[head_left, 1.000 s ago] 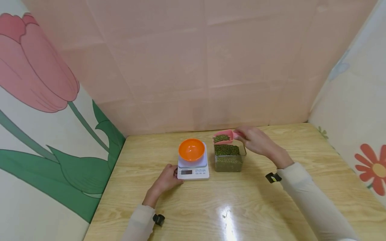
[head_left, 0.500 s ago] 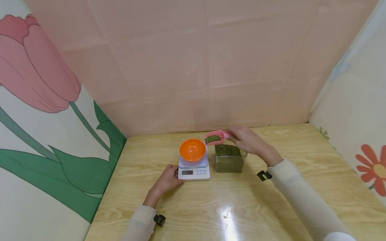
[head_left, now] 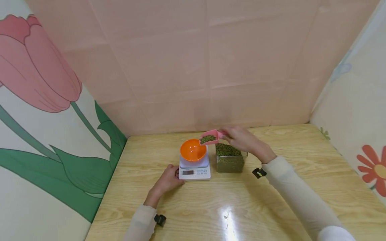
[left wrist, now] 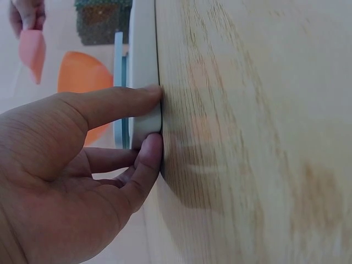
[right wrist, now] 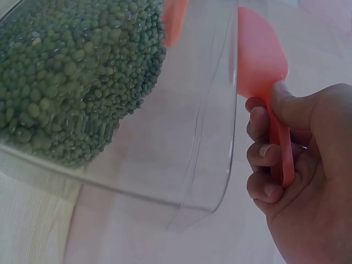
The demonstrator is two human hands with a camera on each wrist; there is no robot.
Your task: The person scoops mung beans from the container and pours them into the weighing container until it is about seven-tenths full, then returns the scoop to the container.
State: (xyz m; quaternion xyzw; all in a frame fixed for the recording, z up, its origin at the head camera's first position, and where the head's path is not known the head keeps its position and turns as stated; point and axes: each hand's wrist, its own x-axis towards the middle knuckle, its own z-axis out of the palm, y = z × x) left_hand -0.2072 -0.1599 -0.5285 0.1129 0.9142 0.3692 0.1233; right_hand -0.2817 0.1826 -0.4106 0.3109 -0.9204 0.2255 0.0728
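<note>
My right hand (head_left: 239, 138) curls its fingers round the pink scoop (right wrist: 262, 54). My left hand (head_left: 167, 178) pinches the scale (head_left: 194, 176), well in from the table (head_left: 193, 207)'s left edge.

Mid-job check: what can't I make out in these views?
Scale display, head: too small to read.
Orange bowl, left wrist: partly hidden by the left hand.
Pink scoop, right wrist: inside hidden by its outer side.
Clear box, right wrist: cut off by top and left edges.

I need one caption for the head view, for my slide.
Left hand grips the scale under an orange bowl; right hand holds a pink scoop of green beans near the bowl.
</note>
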